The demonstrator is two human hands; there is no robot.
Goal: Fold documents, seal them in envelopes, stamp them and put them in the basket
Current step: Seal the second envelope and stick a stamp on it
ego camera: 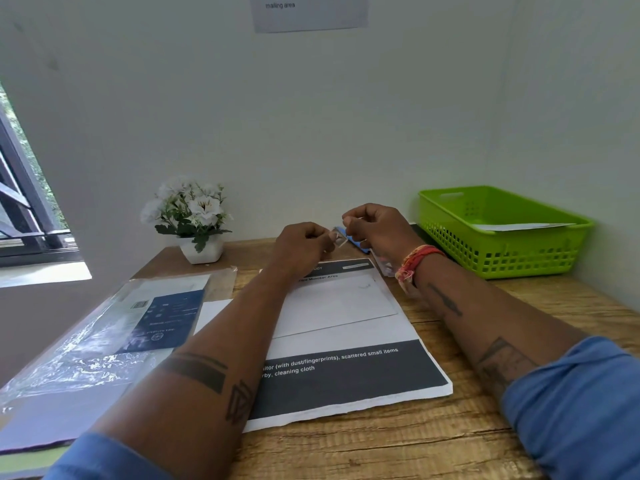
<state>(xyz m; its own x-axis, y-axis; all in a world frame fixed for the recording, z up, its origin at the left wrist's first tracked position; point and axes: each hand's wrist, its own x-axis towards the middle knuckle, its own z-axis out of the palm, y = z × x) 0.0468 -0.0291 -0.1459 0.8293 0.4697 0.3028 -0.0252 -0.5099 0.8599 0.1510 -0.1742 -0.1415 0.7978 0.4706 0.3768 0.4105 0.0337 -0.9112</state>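
On the worktop [485, 427], a pack of envelopes [104, 327] is seen unopened; an envelope [336, 303] lies on the documents [346, 372]. A small stamp-like piece [338, 237] is pinched by left hand [304, 247] and right hand [377, 226], fingers curled. One envelope seems already placed in the basket [498, 258]; stamping is judged underway.

Wooden desk [467, 427] set in corner of plain white walls [311, 116]; window [24, 188] at left w/ daylight.
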